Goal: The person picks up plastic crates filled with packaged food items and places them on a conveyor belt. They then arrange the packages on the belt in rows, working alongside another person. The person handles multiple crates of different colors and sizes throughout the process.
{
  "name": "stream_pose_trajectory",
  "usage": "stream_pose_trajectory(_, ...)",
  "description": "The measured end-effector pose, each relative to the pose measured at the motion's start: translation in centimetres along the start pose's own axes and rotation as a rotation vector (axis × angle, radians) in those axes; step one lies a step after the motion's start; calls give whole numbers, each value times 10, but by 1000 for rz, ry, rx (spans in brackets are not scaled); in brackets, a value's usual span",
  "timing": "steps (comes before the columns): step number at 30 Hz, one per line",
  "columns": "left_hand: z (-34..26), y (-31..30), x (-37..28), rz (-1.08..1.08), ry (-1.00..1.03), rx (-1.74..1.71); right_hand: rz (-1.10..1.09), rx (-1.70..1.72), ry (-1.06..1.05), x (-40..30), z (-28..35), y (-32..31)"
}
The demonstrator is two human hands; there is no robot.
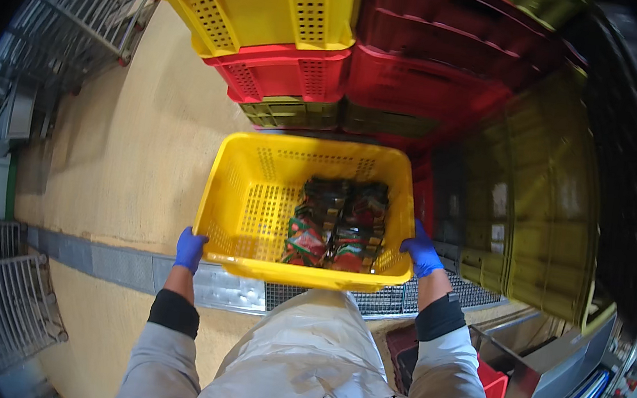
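A yellow plastic crate (309, 276) is held up in front of my body. My left hand (191, 249), in a blue glove, grips its left end near the front corner. At the opposite end, my right hand (423, 250), gloved in the same blue, has hold of the rim. Inside the crate, several small dark packets with red and green parts (337, 224) are packed in rows over the right half. The perforated bottom shows in the left half.
Stacks of yellow and red plastic crates (286, 71) rise just beyond the held crate. Olive-yellow crates (541, 207) stand at the right. Metal rack trolleys (17, 306) are at the left. A metal floor strip and grating (401, 297) cross the floor below me.
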State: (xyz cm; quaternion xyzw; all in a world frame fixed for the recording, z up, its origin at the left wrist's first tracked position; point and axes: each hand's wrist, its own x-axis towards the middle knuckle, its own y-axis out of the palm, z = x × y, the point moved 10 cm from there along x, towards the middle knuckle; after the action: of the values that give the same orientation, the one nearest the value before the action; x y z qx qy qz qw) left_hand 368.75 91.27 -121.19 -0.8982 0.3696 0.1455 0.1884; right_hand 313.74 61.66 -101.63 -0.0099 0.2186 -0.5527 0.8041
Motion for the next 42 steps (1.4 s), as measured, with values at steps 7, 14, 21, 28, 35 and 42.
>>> stream_pose_trajectory(7, -20, 194, -92, 135, 64, -261, 98, 146, -110, 7, -27, -176)
stream_pose_trajectory(14, -69, 354, -68, 130, -47, -357, 81, 179, -116, 116, -6, -299)
stream_pose_trajectory(21, -395, 761, -490, 245, 161, -340, 4, 313, -237, -71, 98, -922)
stream_pose_trajectory(28, -477, 1022, -515, 380, 378, -46, -335, 263, -156, -65, -36, -1151)
stream_pose_trajectory(35, -528, 1199, -574, 480, 468, 169, -463, 245, -65, -84, -114, -1322)
stream_pose_trajectory(42, -477, 1289, -647, 536, 463, 97, -623, 141, -23, -107, -173, -1436)
